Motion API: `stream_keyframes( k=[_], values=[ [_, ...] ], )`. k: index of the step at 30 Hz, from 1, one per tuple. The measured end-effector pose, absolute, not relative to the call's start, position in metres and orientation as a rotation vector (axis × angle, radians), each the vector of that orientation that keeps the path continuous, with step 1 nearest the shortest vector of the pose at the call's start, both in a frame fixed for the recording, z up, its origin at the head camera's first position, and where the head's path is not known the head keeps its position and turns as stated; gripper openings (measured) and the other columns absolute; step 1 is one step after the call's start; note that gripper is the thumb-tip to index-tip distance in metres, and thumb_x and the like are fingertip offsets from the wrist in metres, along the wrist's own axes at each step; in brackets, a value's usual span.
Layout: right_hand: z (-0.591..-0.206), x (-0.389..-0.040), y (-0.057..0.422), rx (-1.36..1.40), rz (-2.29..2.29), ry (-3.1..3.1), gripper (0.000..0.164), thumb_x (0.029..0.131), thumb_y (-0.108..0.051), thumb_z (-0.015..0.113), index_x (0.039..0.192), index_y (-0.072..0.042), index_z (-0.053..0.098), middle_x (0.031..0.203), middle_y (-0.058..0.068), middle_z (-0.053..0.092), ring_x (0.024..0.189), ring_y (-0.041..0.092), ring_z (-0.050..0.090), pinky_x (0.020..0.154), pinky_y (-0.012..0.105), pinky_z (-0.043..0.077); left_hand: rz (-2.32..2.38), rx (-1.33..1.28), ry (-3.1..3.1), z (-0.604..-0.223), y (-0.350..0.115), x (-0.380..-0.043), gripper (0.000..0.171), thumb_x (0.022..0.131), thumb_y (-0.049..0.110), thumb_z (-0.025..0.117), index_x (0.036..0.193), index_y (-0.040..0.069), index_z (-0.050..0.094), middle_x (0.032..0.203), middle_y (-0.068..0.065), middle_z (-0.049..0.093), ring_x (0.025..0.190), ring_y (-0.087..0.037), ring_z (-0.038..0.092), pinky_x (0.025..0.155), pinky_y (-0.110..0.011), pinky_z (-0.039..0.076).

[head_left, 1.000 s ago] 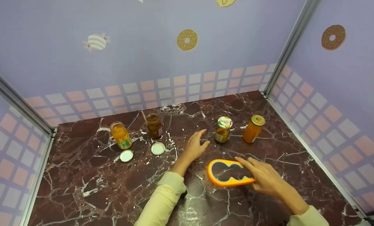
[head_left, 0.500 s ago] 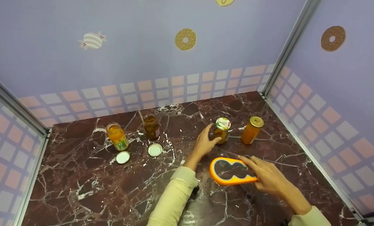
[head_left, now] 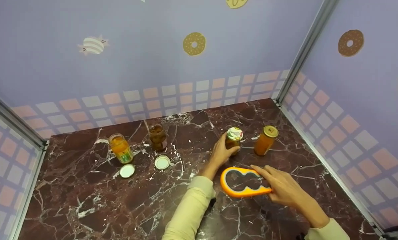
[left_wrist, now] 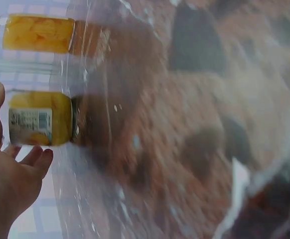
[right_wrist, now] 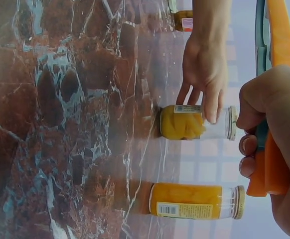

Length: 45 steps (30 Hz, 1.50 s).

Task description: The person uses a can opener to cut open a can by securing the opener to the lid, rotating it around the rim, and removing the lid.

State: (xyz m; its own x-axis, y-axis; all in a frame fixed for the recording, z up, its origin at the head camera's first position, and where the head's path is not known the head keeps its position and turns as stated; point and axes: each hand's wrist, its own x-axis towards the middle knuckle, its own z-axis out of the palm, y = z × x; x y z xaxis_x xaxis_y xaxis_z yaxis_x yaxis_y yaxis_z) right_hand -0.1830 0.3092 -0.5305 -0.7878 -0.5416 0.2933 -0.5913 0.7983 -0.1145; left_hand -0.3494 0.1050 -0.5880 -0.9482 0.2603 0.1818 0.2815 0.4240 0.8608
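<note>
The left hand (head_left: 221, 154) is spread, thumb and fingers apart, around the upright jar (left_wrist: 58, 117), likely to steady it; firm contact cannot be confirmed. The right hand (head_left: 283, 186) is clamped on the orange opener (head_left: 247, 192), apparently leaving the notched opening, left of that hand, unobstructed.

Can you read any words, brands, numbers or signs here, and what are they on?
Nothing reads clearly enough to quote.
Patterned lid: print, too small.
Pale label on that lid's jar: print and barcode, too blurred.
Gold-lidded jar: yellow label, print and barcode, too small.
Open orange jar: green label, too blurred.
Dark jar: pink label, too small.
</note>
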Motion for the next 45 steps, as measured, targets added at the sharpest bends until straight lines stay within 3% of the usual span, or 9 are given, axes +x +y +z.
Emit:
stream_keyframes(
  k=[9,23,29,33,39,45],
  values=[
    [-0.528,-0.187,0.3,0.91,0.293,-2.721,0.105,0.05,-0.007,0.072,0.145,-0.03,0.032,0.083,-0.011,0.039,0.06,0.005,0.038,0.051,0.023,0.034,-1.564,-0.539,-2.669,-0.58,0.095,-0.349,0.063,0.078,0.027,0.076,0.131,0.008,0.047,0.125,-0.008,0.054,0.118,-0.021,0.048,0.101,-0.031,0.036],
    [-0.521,-0.19,0.291,0.894,0.29,-2.707,0.109,0.049,-0.006,0.075,0.145,-0.031,0.03,0.089,-0.007,0.045,0.062,0.008,0.039,0.052,0.026,0.035,-1.627,-0.847,-2.662,-0.586,0.055,-0.324,0.066,0.076,0.021,0.075,0.133,0.007,0.045,0.124,-0.003,0.054,0.114,-0.013,0.049,0.099,-0.028,0.036],
    [-0.521,-0.193,0.286,0.875,0.281,-2.728,0.108,0.05,-0.006,0.074,0.145,-0.033,0.03,0.089,-0.007,0.045,0.063,0.007,0.037,0.053,0.026,0.033,-1.568,-0.956,-2.695,-0.584,0.039,-0.311,0.076,0.072,0.028,0.079,0.135,0.007,0.043,0.125,-0.005,0.053,0.115,-0.015,0.048,0.1,-0.028,0.035],
    [-0.52,-0.194,0.282,0.862,0.287,-2.729,0.108,0.05,-0.006,0.074,0.145,-0.033,0.029,0.089,-0.008,0.045,0.063,0.008,0.036,0.053,0.026,0.034,-1.568,-1.028,-2.685,-0.584,0.026,-0.299,0.074,0.07,0.021,0.08,0.133,0.008,0.045,0.122,-0.004,0.055,0.112,-0.015,0.05,0.099,-0.029,0.037],
    [-0.516,-0.202,0.278,0.832,0.264,-2.704,0.106,0.052,-0.008,0.075,0.145,-0.033,0.03,0.089,-0.007,0.045,0.062,0.009,0.038,0.052,0.028,0.037,-1.635,-1.103,-2.623,-0.587,0.006,-0.277,0.069,0.069,0.019,0.081,0.129,0.019,0.049,0.116,0.007,0.056,0.105,-0.007,0.052,0.095,-0.026,0.04],
    [-0.511,-0.21,0.268,0.823,0.227,-2.726,0.102,0.053,-0.008,0.073,0.144,-0.031,0.033,0.089,-0.005,0.046,0.062,0.011,0.039,0.052,0.029,0.037,-1.691,-1.158,-2.567,-0.589,-0.009,-0.265,0.064,0.066,0.007,0.073,0.125,0.015,0.05,0.107,0.006,0.058,0.097,-0.008,0.053,0.091,-0.026,0.043]
  ],
)
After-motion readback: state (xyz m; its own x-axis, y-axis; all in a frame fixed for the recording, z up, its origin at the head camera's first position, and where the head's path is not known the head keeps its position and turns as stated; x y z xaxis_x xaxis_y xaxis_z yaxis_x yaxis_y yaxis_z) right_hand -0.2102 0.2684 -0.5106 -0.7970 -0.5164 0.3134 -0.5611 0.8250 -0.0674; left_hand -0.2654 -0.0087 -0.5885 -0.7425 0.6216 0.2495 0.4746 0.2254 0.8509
